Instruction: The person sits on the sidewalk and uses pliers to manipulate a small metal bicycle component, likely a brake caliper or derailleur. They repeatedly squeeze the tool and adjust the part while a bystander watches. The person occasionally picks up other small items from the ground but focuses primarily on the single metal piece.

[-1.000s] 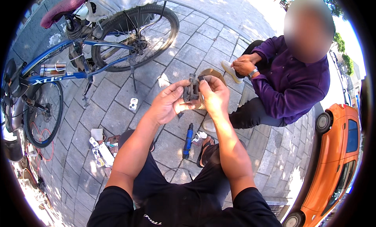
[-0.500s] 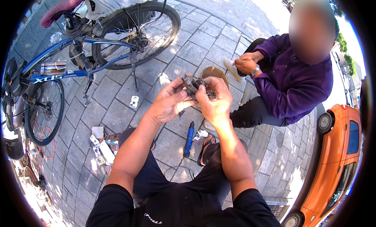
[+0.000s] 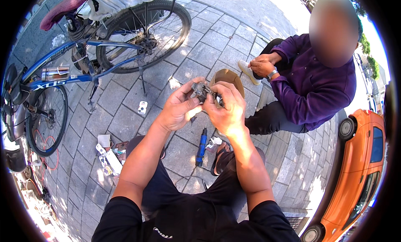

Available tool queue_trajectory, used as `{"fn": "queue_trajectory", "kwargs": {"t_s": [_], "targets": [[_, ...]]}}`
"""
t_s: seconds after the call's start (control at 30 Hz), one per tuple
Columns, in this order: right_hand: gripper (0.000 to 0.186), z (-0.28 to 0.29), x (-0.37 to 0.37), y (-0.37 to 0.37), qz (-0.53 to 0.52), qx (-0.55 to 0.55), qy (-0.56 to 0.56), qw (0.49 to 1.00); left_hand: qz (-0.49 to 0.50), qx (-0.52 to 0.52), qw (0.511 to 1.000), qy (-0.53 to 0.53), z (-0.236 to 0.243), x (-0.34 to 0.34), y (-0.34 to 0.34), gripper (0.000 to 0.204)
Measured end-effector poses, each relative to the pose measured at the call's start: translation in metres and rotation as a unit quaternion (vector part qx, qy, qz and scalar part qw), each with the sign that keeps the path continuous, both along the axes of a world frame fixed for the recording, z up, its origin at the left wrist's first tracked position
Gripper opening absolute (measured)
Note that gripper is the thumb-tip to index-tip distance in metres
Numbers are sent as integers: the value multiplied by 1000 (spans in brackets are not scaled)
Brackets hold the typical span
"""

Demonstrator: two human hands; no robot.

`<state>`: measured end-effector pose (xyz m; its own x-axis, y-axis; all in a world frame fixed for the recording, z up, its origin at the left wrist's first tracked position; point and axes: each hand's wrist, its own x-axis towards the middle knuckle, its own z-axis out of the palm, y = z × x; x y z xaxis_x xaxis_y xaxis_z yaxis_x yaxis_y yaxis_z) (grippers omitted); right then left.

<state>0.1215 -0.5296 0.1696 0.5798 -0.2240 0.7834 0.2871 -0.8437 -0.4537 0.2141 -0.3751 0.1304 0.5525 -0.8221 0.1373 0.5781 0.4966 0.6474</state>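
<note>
Grey paving [image 3: 177, 156] spreads beneath us in patchy sun, with a blue bike [image 3: 77, 78] at our left, an orange car [image 3: 355, 158] parked at our right, and someone in purple [image 3: 317, 87] sitting across from us. We have the dark part [image 3: 200, 91] up between our two hands, above the blue tool [image 3: 201, 148] that lies on the paving. The fingers of our left hand [image 3: 179, 108] are closed around its left side, thumb below and the others over the top. Those of our right hand [image 3: 227, 108] are bent in to a narrow pinch at its right end, covering much of it, so we cannot tell exactly where each tip presses.

We judge the part to be metal: stiff, small enough to be easily carried, though perhaps dense for its bulk. Its grimy look suggests a greasy surface that could slip, and any thin pieces on it may bend or catch. We would hold it by the solid body on the left, leaving the right fingers light at the narrower end.
</note>
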Motion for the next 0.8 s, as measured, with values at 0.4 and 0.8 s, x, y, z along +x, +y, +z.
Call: {"fn": "queue_trajectory", "kwargs": {"t_s": [0.4, 0.8], "targets": [[24, 9, -9, 7, 34, 70, 57, 995, 20, 20, 998, -63, -6, 3, 4, 65], [15, 7, -16, 12, -16, 120, 101, 987, 66, 115, 976, -176, -9, 4, 2, 59]]}}
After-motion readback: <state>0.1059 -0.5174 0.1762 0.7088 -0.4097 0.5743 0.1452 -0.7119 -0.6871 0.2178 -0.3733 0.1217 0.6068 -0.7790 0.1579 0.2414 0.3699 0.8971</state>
